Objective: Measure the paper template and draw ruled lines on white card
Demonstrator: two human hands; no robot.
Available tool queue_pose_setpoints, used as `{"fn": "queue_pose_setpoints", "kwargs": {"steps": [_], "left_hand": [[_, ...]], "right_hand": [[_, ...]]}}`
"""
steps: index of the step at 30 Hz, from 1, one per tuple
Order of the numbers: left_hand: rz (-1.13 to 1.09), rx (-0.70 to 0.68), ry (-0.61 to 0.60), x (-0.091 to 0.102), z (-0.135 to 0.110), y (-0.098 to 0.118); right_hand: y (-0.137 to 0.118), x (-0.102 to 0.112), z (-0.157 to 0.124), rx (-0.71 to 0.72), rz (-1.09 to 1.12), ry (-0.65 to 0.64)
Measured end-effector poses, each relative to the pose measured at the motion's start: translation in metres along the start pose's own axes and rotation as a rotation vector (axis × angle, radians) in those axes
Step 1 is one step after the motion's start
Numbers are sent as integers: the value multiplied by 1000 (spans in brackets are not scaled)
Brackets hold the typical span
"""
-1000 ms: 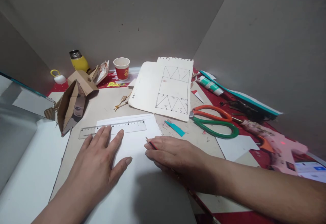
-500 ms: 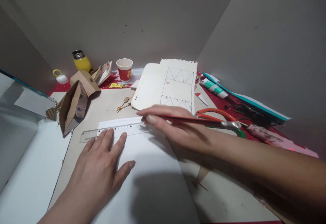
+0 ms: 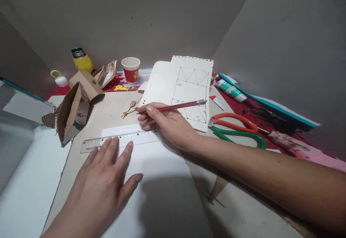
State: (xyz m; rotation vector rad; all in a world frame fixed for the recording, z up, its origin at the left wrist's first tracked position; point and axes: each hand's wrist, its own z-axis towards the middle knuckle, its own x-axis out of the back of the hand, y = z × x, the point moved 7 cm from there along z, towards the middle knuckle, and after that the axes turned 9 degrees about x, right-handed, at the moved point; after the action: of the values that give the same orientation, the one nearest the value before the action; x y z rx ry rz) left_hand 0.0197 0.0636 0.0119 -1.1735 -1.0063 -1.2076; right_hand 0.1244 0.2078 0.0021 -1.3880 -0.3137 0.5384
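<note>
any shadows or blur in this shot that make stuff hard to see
Head view: a broad soft shadow darkens the lower part of the white sheet, and another lies under the right forearm; head view: the pink tool at the right edge looks soft; head view: small writing on the drawn sheet is too tiny to read.

- A red cloth (image 3: 57, 91) forms the base layer, with a flat beige board (image 3: 113, 108) spread across its middle.
- On the board, nearest the front, lies a large white sheet (image 3: 164, 162).
- Behind it, a page with drawn triangles (image 3: 190, 91) and some small wooden sticks (image 3: 132, 104).
- At the board's left, a folded cardboard piece (image 3: 72, 117); at its right, scissors with orange and green handles (image 3: 232, 115).
- Along the back stand a paper cup (image 3: 131, 73) and a yellow bottle (image 3: 83, 63).
</note>
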Motion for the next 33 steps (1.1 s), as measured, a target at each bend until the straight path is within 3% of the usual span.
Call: {"fn": "queue_pose_setpoints", "kwargs": {"steps": [22, 26, 33], "left_hand": [[42, -22, 43, -3, -4, 1], [37, -31, 49, -2, -4, 2], [-3, -3, -9, -5, -2, 1]], "right_hand": [[-11, 0, 7, -44, -39, -10], [-10, -8, 8, -23, -104, -108], [-5, -41, 20, 32, -173, -287]]}}
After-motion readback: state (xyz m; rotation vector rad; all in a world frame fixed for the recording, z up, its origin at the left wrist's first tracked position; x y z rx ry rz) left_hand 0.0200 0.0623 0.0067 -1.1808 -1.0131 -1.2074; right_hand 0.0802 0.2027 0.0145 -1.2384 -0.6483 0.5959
